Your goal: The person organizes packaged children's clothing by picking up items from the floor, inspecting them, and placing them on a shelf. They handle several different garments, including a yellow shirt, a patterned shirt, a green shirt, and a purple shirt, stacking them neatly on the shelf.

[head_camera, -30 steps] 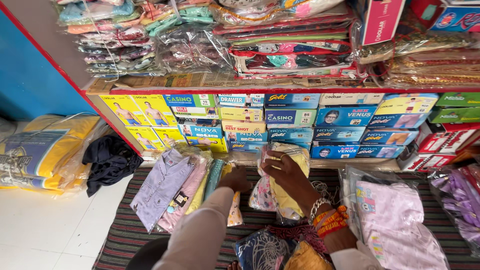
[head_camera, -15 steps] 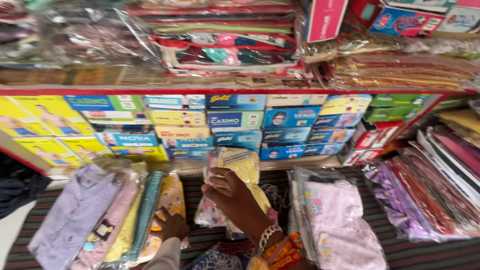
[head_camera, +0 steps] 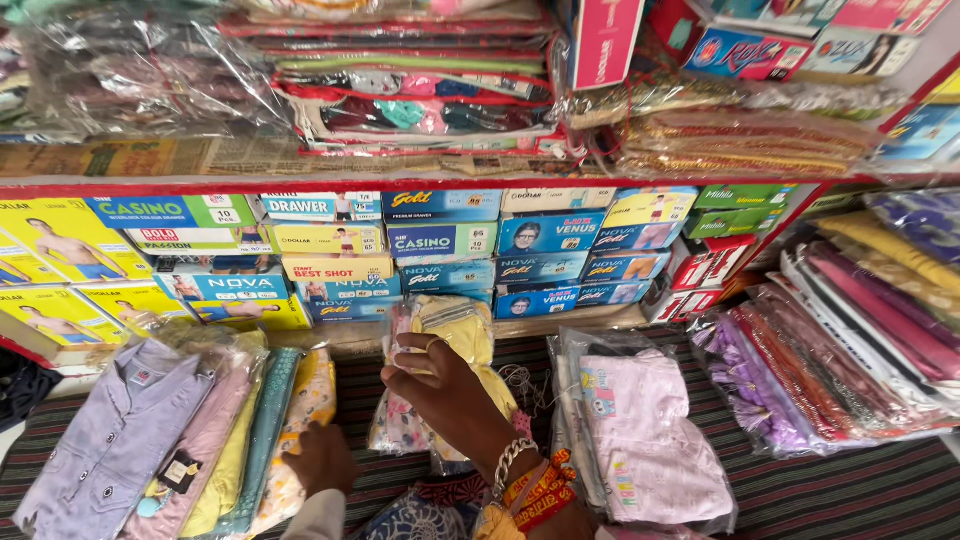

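Observation:
My right hand, with bangles and a metal bracelet at the wrist, pinches the top of a clear packet with a yellow and pink floral garment lying on the striped cloth. My left hand rests on the lower edge of a fanned row of bagged clothes, touching the orange floral packet. A lilac shirt lies at the left end of that row.
A packet with a pink printed garment lies right of my hand, and stacked bagged fabrics lean at the far right. Rows of coloured cardboard boxes fill the shelf behind, with bagged garments on top.
The view has swung right and closer. My right hand has stayed on the yellow floral packet, and my left hand has slid down to the orange floral packet.

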